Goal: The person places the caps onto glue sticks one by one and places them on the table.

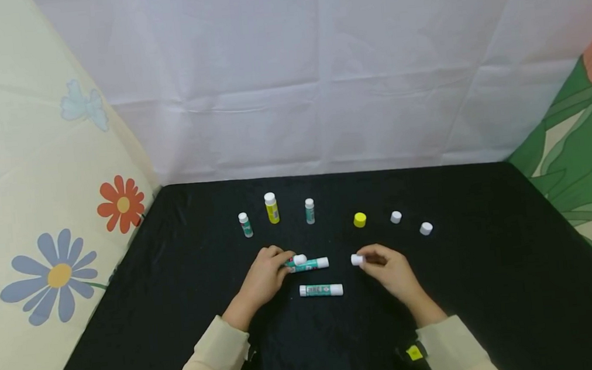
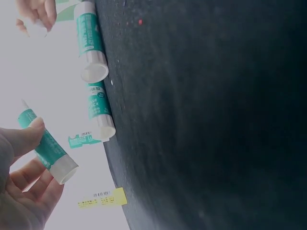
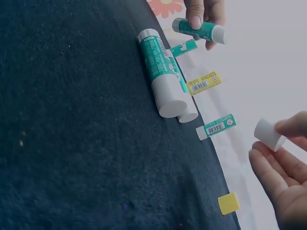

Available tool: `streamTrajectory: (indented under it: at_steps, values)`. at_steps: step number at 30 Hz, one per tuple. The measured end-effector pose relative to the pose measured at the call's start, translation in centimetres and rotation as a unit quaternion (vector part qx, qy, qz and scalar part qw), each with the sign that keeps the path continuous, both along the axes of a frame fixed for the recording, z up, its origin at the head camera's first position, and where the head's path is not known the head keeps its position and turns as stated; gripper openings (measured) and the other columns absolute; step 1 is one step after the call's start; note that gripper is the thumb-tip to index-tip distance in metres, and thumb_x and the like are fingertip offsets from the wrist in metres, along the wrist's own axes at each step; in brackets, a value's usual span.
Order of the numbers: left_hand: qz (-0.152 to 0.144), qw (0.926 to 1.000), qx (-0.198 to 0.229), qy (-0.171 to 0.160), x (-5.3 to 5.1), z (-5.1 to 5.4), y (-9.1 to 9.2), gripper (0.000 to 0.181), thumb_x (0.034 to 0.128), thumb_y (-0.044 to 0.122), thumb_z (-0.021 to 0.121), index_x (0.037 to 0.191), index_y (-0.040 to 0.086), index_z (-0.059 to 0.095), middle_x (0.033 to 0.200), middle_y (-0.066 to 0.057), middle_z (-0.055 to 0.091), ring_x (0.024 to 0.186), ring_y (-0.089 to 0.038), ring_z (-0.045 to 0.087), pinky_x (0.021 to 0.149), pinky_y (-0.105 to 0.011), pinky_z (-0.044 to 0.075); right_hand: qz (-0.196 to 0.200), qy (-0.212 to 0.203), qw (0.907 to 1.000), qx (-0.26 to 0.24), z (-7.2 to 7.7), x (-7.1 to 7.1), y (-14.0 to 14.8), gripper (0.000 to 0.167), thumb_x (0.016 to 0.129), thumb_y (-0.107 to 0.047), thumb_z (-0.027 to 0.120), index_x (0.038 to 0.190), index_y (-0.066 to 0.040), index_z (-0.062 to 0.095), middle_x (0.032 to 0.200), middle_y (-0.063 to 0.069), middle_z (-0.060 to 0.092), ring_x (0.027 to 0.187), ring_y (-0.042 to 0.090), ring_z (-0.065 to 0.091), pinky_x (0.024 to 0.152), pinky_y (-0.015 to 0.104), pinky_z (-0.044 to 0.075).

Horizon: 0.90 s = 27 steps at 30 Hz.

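My left hand (image 1: 265,273) pinches a small green glue stick (image 2: 47,146) between thumb and fingers, held above the table; its exposed white end points toward the right hand. A white cap (image 3: 268,134) is pinched in my right hand (image 1: 390,271), apart from the stick. Beneath the left hand's stick lies a green glue stick with a white cap (image 1: 323,262). Nearer the front edge, a larger green glue stick (image 1: 321,290) lies on its side, roughly parallel to it.
Standing at the back left are a green stick (image 1: 247,227), a yellow stick (image 1: 273,210) and another green stick (image 1: 310,213). A yellow cap (image 1: 359,220) and two white caps (image 1: 396,217) (image 1: 426,229) sit on the black cloth (image 1: 493,262) at the back right.
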<state>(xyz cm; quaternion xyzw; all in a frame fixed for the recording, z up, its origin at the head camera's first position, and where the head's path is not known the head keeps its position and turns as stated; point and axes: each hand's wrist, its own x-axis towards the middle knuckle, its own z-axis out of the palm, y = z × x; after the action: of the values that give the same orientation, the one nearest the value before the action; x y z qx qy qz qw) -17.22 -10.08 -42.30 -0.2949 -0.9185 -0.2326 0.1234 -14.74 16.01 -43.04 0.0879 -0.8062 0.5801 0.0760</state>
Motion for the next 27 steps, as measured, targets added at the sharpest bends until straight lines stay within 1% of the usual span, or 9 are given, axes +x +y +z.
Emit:
streamTrajectory:
  at_steps: [4,11,20,27]
  values:
    - [0.002,1.0000,-0.003,0.000,0.0,-0.2,0.1,0.025,0.0759,0.008,0.065,0.101,0.010,0.063,0.086,-0.002,0.053,0.076,-0.015,0.045,0.066,-0.028,0.039,-0.005,0.004,1.0000,0.000,0.0,0.0,-0.1,0.014,0.074,0.005,0.062,0.088,0.004,0.060,0.086,0.015,0.060,0.076,0.011,0.055,0.065,0.019,0.044]
    - [-0.005,1.0000,0.004,-0.007,0.1,0.0,0.3,0.025,0.0761,0.008,0.064,0.101,0.009,0.063,0.086,-0.002,0.053,0.076,-0.015,0.045,0.066,-0.028,0.039,-0.006,0.003,0.9999,-0.008,0.2,0.1,-0.4,0.015,0.074,0.007,0.061,0.089,0.004,0.060,0.087,0.015,0.060,0.077,0.010,0.055,0.066,0.018,0.045]
    - [-0.025,0.9996,0.003,0.011,0.2,-0.1,0.6,0.024,0.0761,0.009,0.065,0.100,0.010,0.063,0.086,-0.002,0.054,0.077,-0.015,0.045,0.067,-0.027,0.039,0.001,-0.006,0.9993,-0.037,0.2,0.2,-0.7,0.017,0.073,0.011,0.059,0.090,0.008,0.059,0.089,0.019,0.058,0.079,0.007,0.053,0.067,0.018,0.044]
    - [-0.025,0.9995,0.002,0.018,0.2,-0.2,0.7,0.024,0.0758,0.010,0.065,0.100,0.010,0.064,0.087,-0.001,0.054,0.077,-0.015,0.045,0.067,-0.027,0.039,0.011,-0.001,0.9987,-0.050,0.5,0.2,-1.1,0.017,0.073,0.012,0.058,0.090,0.008,0.059,0.092,0.020,0.058,0.081,0.006,0.054,0.070,0.017,0.044]
